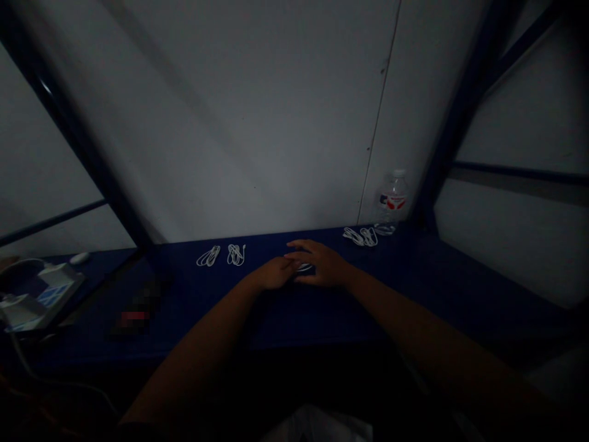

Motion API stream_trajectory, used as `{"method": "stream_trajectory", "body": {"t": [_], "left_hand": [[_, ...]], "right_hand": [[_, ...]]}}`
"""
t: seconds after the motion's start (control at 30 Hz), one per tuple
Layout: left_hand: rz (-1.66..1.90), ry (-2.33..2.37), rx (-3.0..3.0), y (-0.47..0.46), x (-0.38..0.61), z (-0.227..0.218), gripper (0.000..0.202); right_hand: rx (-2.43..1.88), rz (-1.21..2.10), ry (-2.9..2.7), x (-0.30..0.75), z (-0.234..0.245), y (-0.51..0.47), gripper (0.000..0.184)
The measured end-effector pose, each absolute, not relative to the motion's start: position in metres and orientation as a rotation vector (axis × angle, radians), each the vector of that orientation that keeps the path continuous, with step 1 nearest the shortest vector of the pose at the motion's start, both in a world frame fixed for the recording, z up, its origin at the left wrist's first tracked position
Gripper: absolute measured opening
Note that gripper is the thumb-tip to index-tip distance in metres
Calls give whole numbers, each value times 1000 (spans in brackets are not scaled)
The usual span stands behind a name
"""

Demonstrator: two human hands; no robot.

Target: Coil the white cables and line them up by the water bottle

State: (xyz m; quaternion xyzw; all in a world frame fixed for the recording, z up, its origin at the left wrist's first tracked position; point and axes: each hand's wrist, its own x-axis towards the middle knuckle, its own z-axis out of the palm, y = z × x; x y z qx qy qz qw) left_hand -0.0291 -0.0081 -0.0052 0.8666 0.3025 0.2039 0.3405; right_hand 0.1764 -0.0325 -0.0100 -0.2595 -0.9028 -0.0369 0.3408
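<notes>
Over the blue table, both hands meet around a white cable (304, 267), most of which they cover. My left hand (277, 273) is closed at the cable's left side, its fingertips partly hidden. My right hand (324, 264) lies over it from the right, fingers stretched and apart, with the cable showing between thumb and fingers. Left of my hands, a looped white cable (208, 256) and a bundled white cable (236, 255) lie side by side. Two more bundled white cables (360, 236) lie near the wall on the right.
A clear plastic bottle (392, 202) stands at the back right against the white wall (257, 123). On the left are a power strip (50, 298) with plugs, a white rounded object (80, 258) and a blurred dark object (138, 310). Blue frame posts (87, 147) flank the blue table (322, 319).
</notes>
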Motion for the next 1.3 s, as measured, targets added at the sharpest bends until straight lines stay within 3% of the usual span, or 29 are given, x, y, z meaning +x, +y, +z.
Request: {"method": "stream_trajectory", "body": {"t": [0.27, 0.47, 0.83, 0.97, 1.17, 1.3], "left_hand": [[608, 829, 2214, -17, -28, 4, 49], [607, 808, 2244, -13, -29, 2, 47], [624, 826, 2223, -16, -29, 6, 47], [677, 852, 2176, -14, -27, 2, 51], [802, 842, 1977, -9, -22, -9, 56], [785, 823, 1765, -7, -20, -12, 56]], "right_hand": [[-731, 70, -2232, 179, -14, -27, 59], [-677, 118, -2260, 180, -12, -30, 75], [-719, 139, -2198, 178, -13, -29, 52], [-757, 328, -2083, 180, -18, -24, 44], [-742, 960, -1810, 178, -30, -11, 47], [-724, 1029, -1754, 173, -29, -8, 36]]}}
